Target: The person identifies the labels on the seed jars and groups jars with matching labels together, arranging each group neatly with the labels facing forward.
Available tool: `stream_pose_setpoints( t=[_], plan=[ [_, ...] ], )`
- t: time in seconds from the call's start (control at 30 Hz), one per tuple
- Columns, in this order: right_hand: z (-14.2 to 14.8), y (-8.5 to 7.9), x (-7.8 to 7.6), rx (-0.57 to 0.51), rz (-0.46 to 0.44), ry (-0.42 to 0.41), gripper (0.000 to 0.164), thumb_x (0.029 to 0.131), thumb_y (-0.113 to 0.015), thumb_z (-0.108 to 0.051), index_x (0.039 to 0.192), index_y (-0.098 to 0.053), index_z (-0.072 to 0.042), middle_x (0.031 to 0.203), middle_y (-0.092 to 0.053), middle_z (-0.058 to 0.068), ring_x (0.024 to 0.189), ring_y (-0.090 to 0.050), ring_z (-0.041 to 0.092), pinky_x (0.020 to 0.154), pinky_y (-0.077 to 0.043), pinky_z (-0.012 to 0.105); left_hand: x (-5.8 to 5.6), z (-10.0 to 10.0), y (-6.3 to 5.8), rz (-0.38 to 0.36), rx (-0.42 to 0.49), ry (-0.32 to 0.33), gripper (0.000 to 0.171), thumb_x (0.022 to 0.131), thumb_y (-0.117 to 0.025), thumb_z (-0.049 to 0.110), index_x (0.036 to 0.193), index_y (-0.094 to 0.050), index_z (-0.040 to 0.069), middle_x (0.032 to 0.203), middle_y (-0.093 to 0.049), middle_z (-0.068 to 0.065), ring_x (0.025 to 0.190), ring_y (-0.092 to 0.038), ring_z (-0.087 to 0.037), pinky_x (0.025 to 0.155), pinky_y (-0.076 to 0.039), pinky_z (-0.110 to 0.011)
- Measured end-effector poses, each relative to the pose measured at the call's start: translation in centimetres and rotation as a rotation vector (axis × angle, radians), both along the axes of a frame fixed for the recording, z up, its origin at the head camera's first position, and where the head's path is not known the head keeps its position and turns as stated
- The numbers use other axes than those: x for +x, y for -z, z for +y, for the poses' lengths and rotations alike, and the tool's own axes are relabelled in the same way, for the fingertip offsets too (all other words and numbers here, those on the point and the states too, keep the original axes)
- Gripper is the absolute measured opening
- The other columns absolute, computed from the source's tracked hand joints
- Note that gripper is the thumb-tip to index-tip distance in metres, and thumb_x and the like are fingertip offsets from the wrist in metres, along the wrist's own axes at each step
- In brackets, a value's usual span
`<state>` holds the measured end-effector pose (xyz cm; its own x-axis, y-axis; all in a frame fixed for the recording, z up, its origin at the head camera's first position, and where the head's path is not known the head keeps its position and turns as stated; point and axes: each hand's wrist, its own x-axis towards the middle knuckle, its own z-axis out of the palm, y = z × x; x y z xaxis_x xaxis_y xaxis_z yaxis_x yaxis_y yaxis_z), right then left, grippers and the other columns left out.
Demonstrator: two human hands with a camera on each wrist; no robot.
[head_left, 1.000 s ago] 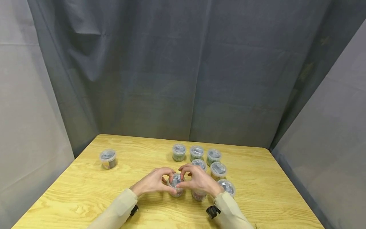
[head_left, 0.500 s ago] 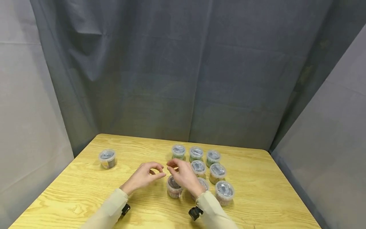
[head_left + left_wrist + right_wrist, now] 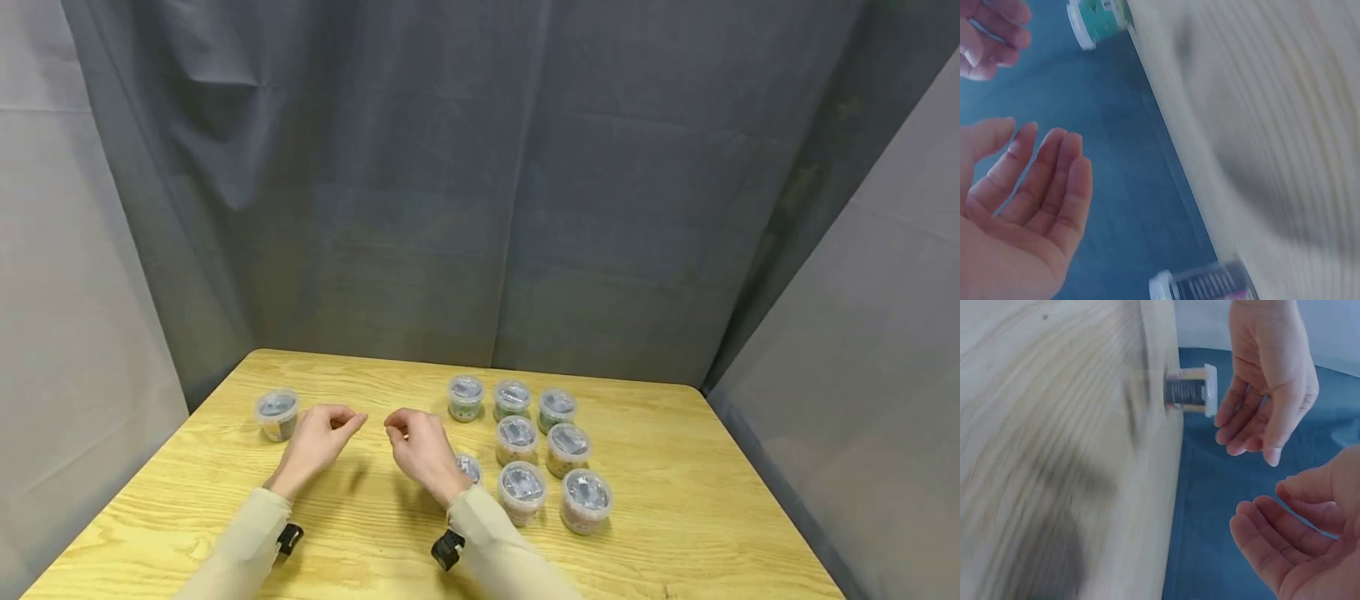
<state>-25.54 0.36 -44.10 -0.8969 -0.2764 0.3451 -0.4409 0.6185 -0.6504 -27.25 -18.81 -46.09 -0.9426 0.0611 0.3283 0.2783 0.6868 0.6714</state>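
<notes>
My left hand (image 3: 318, 437) hovers over the table with loosely bent fingers and holds nothing. Just beyond it, at the far left, stands a small clear plastic tub (image 3: 277, 408) with a lid and dark label; the hand partly covers it in the head view. My right hand (image 3: 425, 448), also holding nothing, is raised beside the left with a gap between them. Its forearm partly hides a lidded tub (image 3: 468, 468) at the front left of a group. In the right wrist view the lone tub (image 3: 1188, 390) stands upright beyond both hands.
Several similar lidded tubs stand in rows on the right: green-labelled ones (image 3: 512, 400) at the back, yellowish ones (image 3: 568, 448) in the middle, pinkish ones (image 3: 587, 500) in front. Dark curtain (image 3: 390, 183) hangs behind the wooden table (image 3: 697, 500).
Both hands have let go of the front-left tub of the group and moved left, towards the lone tub. The tubs stay where they were.
</notes>
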Motion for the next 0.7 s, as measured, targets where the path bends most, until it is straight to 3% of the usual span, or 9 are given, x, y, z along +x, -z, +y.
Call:
stream_pose_setpoints(
  t=[0.17, 0.33, 0.6, 0.7],
  plan=[
    [-2.3, 0.4, -0.4, 0.012, 0.009, 0.014, 0.014, 0.095, -0.062, -0.011, 0.093, -0.075, -0.01, 0.084, -0.072, -0.001, 0.072, -0.063, 0.005, 0.062, -0.052, 0.018, -0.1, -2.2, -0.1, 0.016, -0.009, -0.035, 0.027, 0.097, -0.062, 0.036, 0.086, -0.076, 0.015, 0.074, -0.068, -0.001, 0.058, -0.048, -0.012, 0.057, -0.041, -0.025],
    [-4.5, 1.1, -0.7, -0.015, -0.053, 0.025, 0.012, 0.093, -0.065, -0.012, 0.088, -0.075, -0.009, 0.076, -0.07, -0.003, 0.058, -0.056, 0.0, 0.052, -0.047, 0.015, 0.0, -5.0, 0.3, 0.032, -0.031, -0.087, 0.031, 0.098, -0.061, 0.037, 0.086, -0.076, 0.013, 0.075, -0.068, -0.006, 0.057, -0.047, -0.013, 0.054, -0.04, -0.025],
    [-7.2, 2.1, -2.0, 0.064, -0.09, 0.005, 0.013, 0.092, -0.065, -0.012, 0.085, -0.076, -0.011, 0.075, -0.071, -0.005, 0.054, -0.054, 0.001, 0.05, -0.044, 0.015, -0.2, -7.7, 0.5, 0.044, -0.03, -0.215, 0.028, 0.095, -0.064, 0.034, 0.089, -0.077, 0.009, 0.084, -0.074, -0.007, 0.069, -0.058, -0.016, 0.058, -0.045, -0.026],
    [-8.1, 2.2, -2.9, 0.121, -0.12, -0.048, 0.012, 0.094, -0.064, -0.013, 0.09, -0.076, -0.012, 0.079, -0.07, -0.006, 0.061, -0.056, 0.001, 0.055, -0.047, 0.015, -0.5, -8.2, 0.4, 0.105, -0.036, -0.262, 0.021, 0.092, -0.069, 0.026, 0.091, -0.076, 0.006, 0.087, -0.073, -0.011, 0.074, -0.062, -0.02, 0.062, -0.047, -0.03]
  ],
)
